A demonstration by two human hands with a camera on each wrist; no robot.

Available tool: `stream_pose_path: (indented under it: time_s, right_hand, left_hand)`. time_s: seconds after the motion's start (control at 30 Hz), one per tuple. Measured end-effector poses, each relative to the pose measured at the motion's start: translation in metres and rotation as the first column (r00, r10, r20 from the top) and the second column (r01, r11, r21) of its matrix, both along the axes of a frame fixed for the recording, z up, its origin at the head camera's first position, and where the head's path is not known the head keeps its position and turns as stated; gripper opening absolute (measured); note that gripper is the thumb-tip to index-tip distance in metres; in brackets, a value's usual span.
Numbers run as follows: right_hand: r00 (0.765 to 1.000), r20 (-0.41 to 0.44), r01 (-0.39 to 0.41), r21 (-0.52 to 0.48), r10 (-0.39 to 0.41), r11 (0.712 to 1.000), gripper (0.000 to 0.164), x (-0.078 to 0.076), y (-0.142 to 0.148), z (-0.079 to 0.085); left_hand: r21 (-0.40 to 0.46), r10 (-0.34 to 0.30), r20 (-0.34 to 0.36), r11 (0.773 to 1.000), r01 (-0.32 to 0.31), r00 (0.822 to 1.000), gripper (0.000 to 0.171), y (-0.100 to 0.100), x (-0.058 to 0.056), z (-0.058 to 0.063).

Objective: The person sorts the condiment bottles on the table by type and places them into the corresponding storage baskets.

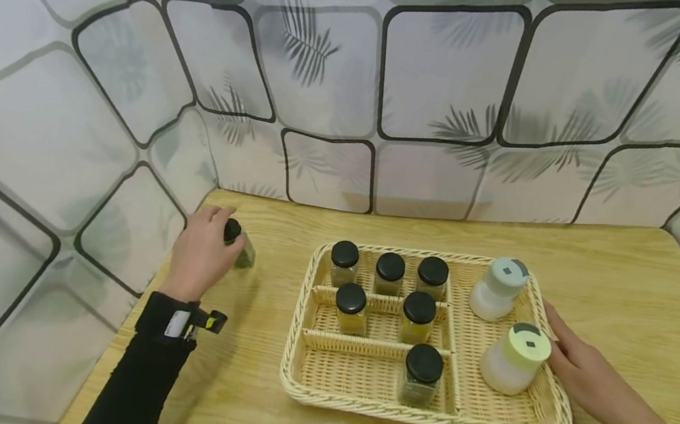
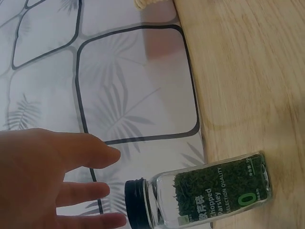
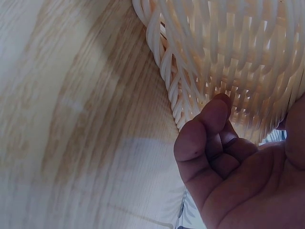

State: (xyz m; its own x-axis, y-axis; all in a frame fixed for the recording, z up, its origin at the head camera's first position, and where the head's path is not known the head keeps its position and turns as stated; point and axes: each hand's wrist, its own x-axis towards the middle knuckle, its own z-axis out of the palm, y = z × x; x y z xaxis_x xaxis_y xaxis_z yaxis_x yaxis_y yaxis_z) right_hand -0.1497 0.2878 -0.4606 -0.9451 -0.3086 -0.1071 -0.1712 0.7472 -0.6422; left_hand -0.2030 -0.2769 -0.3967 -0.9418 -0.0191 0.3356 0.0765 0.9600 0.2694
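A glass jar of chopped parsley [image 2: 219, 191] with a black lid stands on the table at the left, as the head view [image 1: 245, 255] shows. My left hand [image 1: 204, 249] is beside its lid; in the left wrist view the thumb and fingers [image 2: 88, 192] are spread and fairly straight, the thumb apart from the lid. A woven basket [image 1: 294, 349] sits to the right of that jar. My right hand [image 1: 592, 378] grips the basket's right side, its fingers [image 3: 217, 114] curled against the weave; the thumb is partly out of frame.
Several black-lidded jars [image 1: 421, 377] stand in the basket's left compartments. Its right compartment holds a blue-lidded container [image 1: 494, 297] and a yellow-green-lidded one [image 1: 509, 367]. A patterned cloth wall [image 1: 448, 76] borders the wooden table [image 1: 254, 373] at the back and left.
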Motion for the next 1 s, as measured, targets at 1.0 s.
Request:
stream_pose_path:
  time_s: [1.0]
  right_hand:
    - [1.000, 0.004, 0.023, -0.009, -0.023, 1.000, 0.063, 0.002, 0.001, 0.000]
  left_hand:
    - [0.097, 0.012, 0.142, 0.995, -0.026, 0.990, 0.042, -0.007, -0.011, -0.003]
